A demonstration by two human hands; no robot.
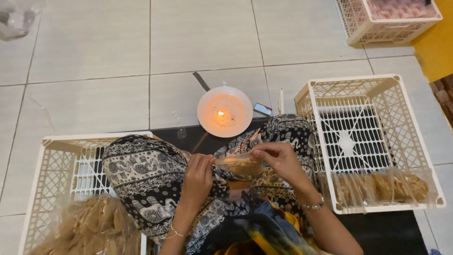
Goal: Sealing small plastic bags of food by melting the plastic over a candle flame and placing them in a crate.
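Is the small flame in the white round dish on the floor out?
No, a small flame glows orange at the middle of the white round dish.

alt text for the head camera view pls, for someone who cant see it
Seen from above, a seated person's left hand and right hand hold a small clear bag of crackers over their patterned lap. A lit candle on a white plate sits on the tiled floor ahead, with a white crate at each side holding bagged crackers.

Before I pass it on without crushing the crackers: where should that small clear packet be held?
Hold the small clear packet by its open top edge, one grip from each side, as the left hand and right hand pinch it now. That edge is flat film; the crackers sit lower.
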